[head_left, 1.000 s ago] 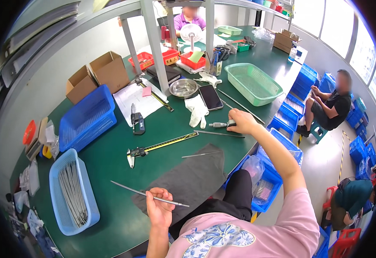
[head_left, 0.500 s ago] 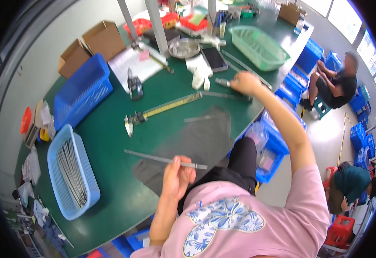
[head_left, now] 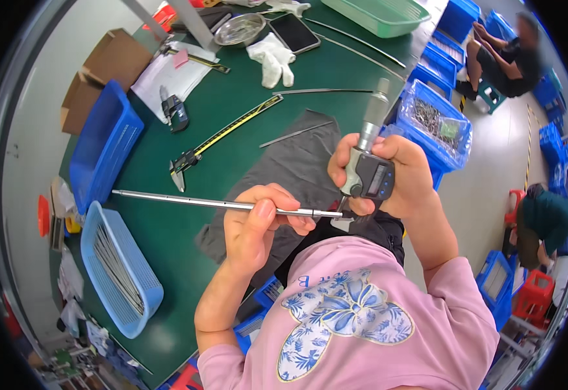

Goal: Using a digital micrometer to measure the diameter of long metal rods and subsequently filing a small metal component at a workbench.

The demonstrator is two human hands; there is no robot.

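My left hand [head_left: 258, 224] pinches a slim metal rod [head_left: 186, 199] that reaches out to the left and has a stepped right end. Gripped in my right hand [head_left: 407, 172] is a digital micrometer [head_left: 369, 166], its thimble pointing up and its small display facing me. The rod's tip lies at the micrometer's measuring end; whether they touch I cannot tell. Beneath my hands a dark grey cloth [head_left: 284, 172] covers part of the green table, with another thin rod [head_left: 295, 134] lying on it. Beyond the cloth rests a digital caliper [head_left: 222, 140].
Several rods fill a light blue basket [head_left: 154, 302] at the left, beside a tilted darker blue basket [head_left: 105, 149]. A white glove [head_left: 272, 60], a phone [head_left: 295, 32] and a green basket [head_left: 388, 26] lie farther back. Blue crates [head_left: 433, 123] stand right of the table; two people sit beyond.
My right hand has picked up the micrometer from the table's far right side and brought it to the rod. The left hand has raised the rod slightly. The view has shifted.
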